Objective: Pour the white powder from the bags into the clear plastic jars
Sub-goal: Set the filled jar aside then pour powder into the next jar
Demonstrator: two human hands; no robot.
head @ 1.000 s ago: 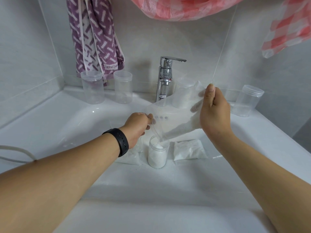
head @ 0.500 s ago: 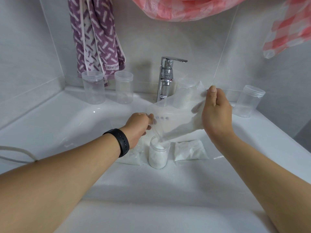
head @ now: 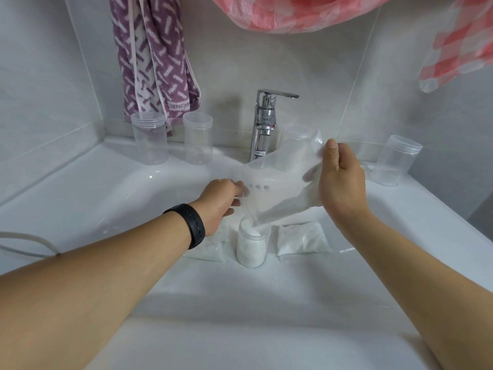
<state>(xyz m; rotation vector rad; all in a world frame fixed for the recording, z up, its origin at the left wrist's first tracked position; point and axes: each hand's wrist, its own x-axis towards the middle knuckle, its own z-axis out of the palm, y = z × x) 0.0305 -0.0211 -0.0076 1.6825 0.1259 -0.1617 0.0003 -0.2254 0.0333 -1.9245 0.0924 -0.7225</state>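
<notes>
A clear bag of white powder is held tilted over the basin of a white sink, its low corner dipping into the mouth of an open jar that stands in the middle of the basin and is nearly full of powder. The left hand pinches the bag's near-left edge just above the jar; the right hand grips the raised far-right end, thumb pressed on the front of the film and fingers behind it. Two more bags of powder lie flat in the basin, one touching the jar's left side under the left wrist, the other just beside the jar on the right, so the jar is hemmed in on both sides, with bare basin on its near side. On the far ledge two empty jars stand left of the chrome tap, another empty jar stands at the far right near the sink's edge, and one more is dimly seen behind the held bag. A purple patterned towel hangs above the left jars, its hem just behind them
</notes>
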